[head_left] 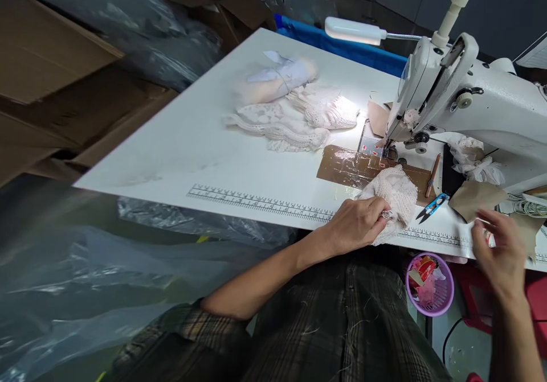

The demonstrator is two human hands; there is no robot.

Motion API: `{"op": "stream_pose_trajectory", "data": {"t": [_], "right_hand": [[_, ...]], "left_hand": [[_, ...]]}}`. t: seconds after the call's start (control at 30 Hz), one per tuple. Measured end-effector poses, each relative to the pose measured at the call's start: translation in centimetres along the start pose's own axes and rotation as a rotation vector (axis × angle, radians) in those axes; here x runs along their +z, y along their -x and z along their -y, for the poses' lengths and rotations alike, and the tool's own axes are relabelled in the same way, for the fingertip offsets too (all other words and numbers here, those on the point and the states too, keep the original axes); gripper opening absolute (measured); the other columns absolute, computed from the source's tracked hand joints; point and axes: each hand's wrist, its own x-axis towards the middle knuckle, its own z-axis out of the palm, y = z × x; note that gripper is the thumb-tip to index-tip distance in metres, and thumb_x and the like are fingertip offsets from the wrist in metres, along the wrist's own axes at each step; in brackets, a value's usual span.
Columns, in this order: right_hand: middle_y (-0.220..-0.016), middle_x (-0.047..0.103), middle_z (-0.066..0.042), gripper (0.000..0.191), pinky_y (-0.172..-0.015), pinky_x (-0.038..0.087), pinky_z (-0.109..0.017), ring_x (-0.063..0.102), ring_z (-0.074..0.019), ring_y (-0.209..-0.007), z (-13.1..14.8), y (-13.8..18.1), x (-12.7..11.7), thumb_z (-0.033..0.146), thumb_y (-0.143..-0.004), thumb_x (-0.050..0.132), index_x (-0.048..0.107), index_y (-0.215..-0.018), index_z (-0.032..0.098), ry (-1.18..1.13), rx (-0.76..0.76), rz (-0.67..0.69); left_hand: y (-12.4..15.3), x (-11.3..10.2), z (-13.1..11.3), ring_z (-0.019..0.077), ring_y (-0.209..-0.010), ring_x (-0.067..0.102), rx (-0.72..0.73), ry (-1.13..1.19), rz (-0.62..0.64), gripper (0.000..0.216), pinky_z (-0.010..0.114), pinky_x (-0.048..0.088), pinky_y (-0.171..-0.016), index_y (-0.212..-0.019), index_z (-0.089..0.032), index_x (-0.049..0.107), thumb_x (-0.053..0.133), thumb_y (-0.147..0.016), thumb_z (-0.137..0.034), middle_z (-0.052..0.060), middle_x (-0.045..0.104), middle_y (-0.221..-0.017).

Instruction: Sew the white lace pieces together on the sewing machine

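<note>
Cream lace fabric (397, 191) lies bunched at the front edge of the sewing table, below the needle area. My left hand (361, 222) is closed on its near side, thumb and forefinger pinching the cloth. My right hand (499, 251) is off to the right, over the table's front edge, somewhat blurred. Its thumb and fingers are bent and apart, and a small red and white item (489, 237) shows in the gap between them, apparently behind the hand. Blue-handled thread snips (433, 208) rest between the fabric and my right hand.
The white sewing machine (491, 103) stands at the right, its lamp (354, 31) lit. More lace pieces (294, 120) and a tied fabric roll (277, 80) lie farther back. A brown pencil-like stick (433, 176) is near the snips. Below hangs a purple basket (448, 299) of scraps.
</note>
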Motion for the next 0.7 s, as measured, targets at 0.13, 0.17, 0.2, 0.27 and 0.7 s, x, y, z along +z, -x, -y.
{"op": "stream_pose_trajectory", "data": {"t": [0.13,0.17,0.2,0.27,0.7], "right_hand": [[-0.095,0.069,-0.016,0.023,-0.063,0.051,-0.042,0.065,-0.0240,-0.071,-4.7,1.9,-4.1,0.038,-0.082,0.063,0.073,-0.096,0.023,0.224,0.309,-0.063],[-0.096,0.069,-0.015,0.023,-0.063,0.051,-0.041,0.065,-0.0235,-0.072,-4.8,2.2,-4.3,0.038,-0.083,0.061,0.072,-0.097,0.024,0.202,0.342,-0.056],[-0.096,0.069,-0.014,0.024,-0.065,0.052,-0.041,0.065,-0.0233,-0.074,-4.6,2.4,-4.3,0.039,-0.084,0.060,0.072,-0.098,0.023,0.177,0.334,-0.057],[-0.096,0.069,-0.012,0.025,-0.073,0.054,-0.043,0.066,-0.0235,-0.081,-3.4,2.3,-3.4,0.038,-0.086,0.058,0.071,-0.097,0.020,0.128,0.209,-0.053],[-0.101,0.065,-0.008,0.017,-0.079,0.057,-0.034,0.065,-0.0178,-0.093,7.2,-5.5,7.9,0.019,-0.091,0.054,0.067,-0.102,0.022,-0.304,-0.421,0.177]], "left_hand": [[-0.2,0.0,0.0,0.0144,-0.063,0.063,-0.015,0.018,0.003,0.013,0.023,0.042,-0.056,-0.100,-0.016,0.056,0.049,-0.090,-0.020,-0.001,0.064,-0.072],[-0.2,-0.2,0.0,0.0139,-0.063,0.062,-0.014,0.031,0.005,0.013,0.022,0.042,-0.056,-0.100,-0.017,0.056,0.049,-0.090,-0.019,-0.001,0.064,-0.072],[-0.2,-0.4,-0.1,0.0132,-0.062,0.061,-0.007,0.045,0.006,0.013,0.022,0.042,-0.056,-0.099,-0.017,0.057,0.048,-0.089,-0.019,-0.001,0.064,-0.072],[0.0,-1.2,0.0,0.0119,-0.060,0.060,0.024,0.071,-0.011,0.012,0.022,0.042,-0.056,-0.098,-0.016,0.057,0.050,-0.090,-0.022,-0.001,0.064,-0.074],[0.8,-9.9,5.0,0.0166,-0.081,0.061,-0.179,-0.059,-0.056,0.051,0.025,0.045,-0.066,-0.124,-0.017,0.057,0.042,-0.098,-0.058,0.005,0.064,-0.093]]}}
